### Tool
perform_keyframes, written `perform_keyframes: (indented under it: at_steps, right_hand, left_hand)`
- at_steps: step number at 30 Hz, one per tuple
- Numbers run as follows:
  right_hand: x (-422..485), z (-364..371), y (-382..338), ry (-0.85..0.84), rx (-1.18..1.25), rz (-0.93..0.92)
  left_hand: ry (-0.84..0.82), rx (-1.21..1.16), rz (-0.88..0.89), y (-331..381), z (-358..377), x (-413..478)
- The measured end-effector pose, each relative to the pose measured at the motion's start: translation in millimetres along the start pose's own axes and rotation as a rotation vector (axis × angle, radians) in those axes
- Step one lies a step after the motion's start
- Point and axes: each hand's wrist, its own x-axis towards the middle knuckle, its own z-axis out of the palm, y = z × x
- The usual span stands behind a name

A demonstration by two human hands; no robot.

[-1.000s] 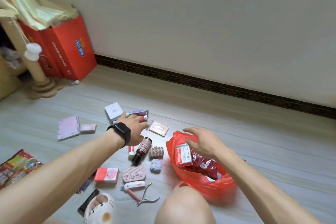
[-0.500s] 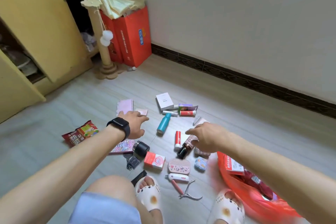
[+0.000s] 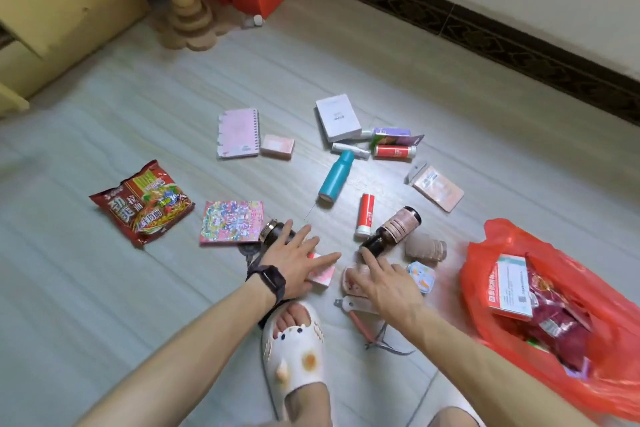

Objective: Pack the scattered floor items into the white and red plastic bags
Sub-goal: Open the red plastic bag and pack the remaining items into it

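Head camera: we look down at our two bare hands among small goods strewn on a grey floor. Our left hand (image 3: 294, 260), a dark watch on its wrist, lies flat with straight fingers across a small pink box (image 3: 322, 274), holding nothing. A black round jar (image 3: 277, 232) sits just beyond its knuckles. Our right hand (image 3: 384, 282) is spread wide and loose over a pink oval case (image 3: 351, 279). Its forefinger reaches toward the cap end of a brown bottle (image 3: 391, 230) lying on its side; we cannot tell whether it touches. A pale blue tin (image 3: 420, 276) lies just beside that hand.

The red plastic bag (image 3: 554, 253) lies open on the floor to the right, apart from both hands. Inside it are a white and red carton (image 3: 510, 288) and a dark red packet (image 3: 554, 315).

Farther out we see a noodle packet (image 3: 142, 201), a colourful card (image 3: 232, 227), a pink notebook (image 3: 239, 133), a teal bottle (image 3: 336, 178), a red tube (image 3: 365, 213) and a white box (image 3: 337, 118). Nippers (image 3: 381, 333) lie near our slippered foot (image 3: 294, 347).
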Motion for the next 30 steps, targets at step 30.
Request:
perform_keyframes:
  at_steps: [30]
  right_hand:
    - [-89, -143, 83, -0.16, 0.331, 0.33]
  left_hand:
    - [0.174, -0.184, -0.218, -21, -186, -90]
